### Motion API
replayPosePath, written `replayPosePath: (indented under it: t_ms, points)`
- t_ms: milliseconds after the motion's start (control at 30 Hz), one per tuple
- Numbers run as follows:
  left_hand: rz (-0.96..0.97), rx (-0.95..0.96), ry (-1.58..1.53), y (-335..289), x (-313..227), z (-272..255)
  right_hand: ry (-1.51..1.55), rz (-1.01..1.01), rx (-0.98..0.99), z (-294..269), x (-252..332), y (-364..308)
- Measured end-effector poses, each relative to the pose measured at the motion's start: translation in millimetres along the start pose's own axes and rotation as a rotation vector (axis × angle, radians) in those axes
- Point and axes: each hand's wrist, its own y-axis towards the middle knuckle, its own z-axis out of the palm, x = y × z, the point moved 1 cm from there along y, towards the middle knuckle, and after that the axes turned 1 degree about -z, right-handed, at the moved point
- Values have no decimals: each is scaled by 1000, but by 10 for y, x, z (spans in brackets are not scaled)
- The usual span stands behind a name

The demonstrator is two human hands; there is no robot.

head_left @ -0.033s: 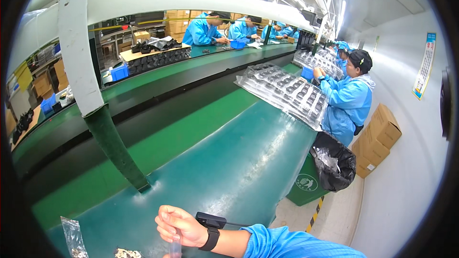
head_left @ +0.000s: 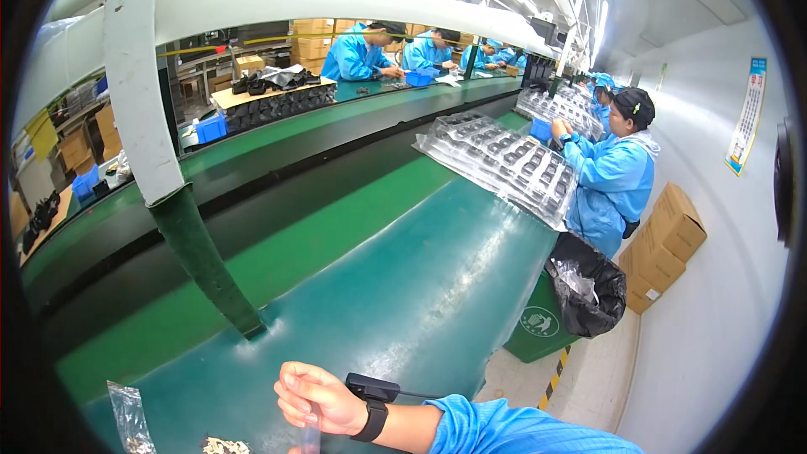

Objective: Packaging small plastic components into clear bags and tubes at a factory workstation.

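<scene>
My right hand (head_left: pixel 318 399) is over the near part of the green work table (head_left: pixel 361 286), its fingers curled closed. A translucent, tube-like piece (head_left: pixel 310 440) hangs down from these fingers and runs to the lower edge; its exact kind is unclear. Beside it, only a sliver of skin, apparently my left hand (head_left: pixel 294 451), shows at the lower edge, its fingers hidden. To the left lie a heap of small pale pieces (head_left: pixel 225 446) and a clear plastic bag (head_left: pixel 130 422) with small bits at its bottom. A black strap with a small box (head_left: pixel 372 387) circles my right wrist.
A white post (head_left: pixel 139 76) with a green-wrapped foot stands on the left. Trays of dark parts (head_left: pixel 504 155) lie farther along, beside a co-worker in blue (head_left: pixel 609 176). A green bin (head_left: pixel 538 319) with a black liner and cardboard boxes (head_left: pixel 664 240) stand at the right.
</scene>
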Motion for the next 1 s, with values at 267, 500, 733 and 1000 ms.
replayPosePath:
  t_ms: [267,500,733,1000]
  points:
    - [111,-112,219,15,-121,-7,-48,-13,37,-3,-12,-31]
    - [92,-181,-37,9,13,-54,-113,80,116,-46,-80,-75]
    - [92,-191,-168,-18,35,-49,-245,178,74,-176,-209,-55]
    - [179,-265,-206,15,49,-64,-589,263,75,-108,-258,-27]
